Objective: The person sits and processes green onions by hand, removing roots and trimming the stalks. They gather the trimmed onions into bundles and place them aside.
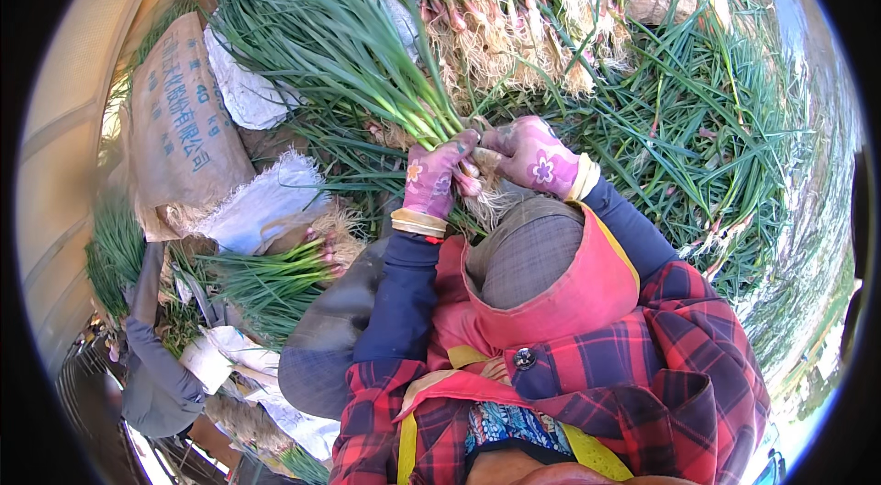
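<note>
My left hand [432, 172], in a pink flowered glove with a dirty thumb, is wrapped around the lower stems of a bunch of spring onions or green garlic [385, 82]. The long green leaves fan out to the upper left. Reddish bulbs [469, 181] and pale roots [490, 203] hang below the grip. My right hand [540, 158], in a matching glove, has its soiled fingers curled onto the same bunch at the bulb end. Exactly what its fingertips pinch is partly hidden. Both gloves end in yellowish cuffs over dark blue sleeves.
Rooted bunches [509, 24] lie in a row ahead. Loose leaves [702, 134] are heaped on the right. On the left are a printed woven sack [186, 120], a white sack piece [268, 199] and another bunch [289, 275]. A person's sleeve [155, 354] shows at lower left.
</note>
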The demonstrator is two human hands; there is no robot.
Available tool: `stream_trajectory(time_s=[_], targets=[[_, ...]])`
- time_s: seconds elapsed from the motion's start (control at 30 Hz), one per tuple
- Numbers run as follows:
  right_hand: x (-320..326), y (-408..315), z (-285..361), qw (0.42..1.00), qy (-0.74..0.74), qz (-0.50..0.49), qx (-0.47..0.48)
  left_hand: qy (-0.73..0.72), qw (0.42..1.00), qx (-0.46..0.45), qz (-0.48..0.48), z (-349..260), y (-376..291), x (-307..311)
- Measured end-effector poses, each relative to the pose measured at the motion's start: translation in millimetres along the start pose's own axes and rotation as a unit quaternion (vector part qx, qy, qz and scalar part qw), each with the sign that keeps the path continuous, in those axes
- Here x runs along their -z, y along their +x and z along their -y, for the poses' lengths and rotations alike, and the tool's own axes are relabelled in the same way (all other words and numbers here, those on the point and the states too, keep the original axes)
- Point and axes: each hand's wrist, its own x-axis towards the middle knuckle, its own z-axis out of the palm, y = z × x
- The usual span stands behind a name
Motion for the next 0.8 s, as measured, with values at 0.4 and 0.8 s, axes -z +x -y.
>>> stream_trajectory(time_s=[0.4, 0.8], targets=[[4.4, 32.1, 14.2, 0.965, 0.202, -0.005, -0.166, 0.023, 0.996, 0.053, 0.067, -1.7, 2.4, 8.1], [49.6, 48.0, 26.6, 0.977, -0.074, -0.178, -0.090, -0.150, 0.986, -0.076, -0.019, -15.3, 0.7, 3.3]])
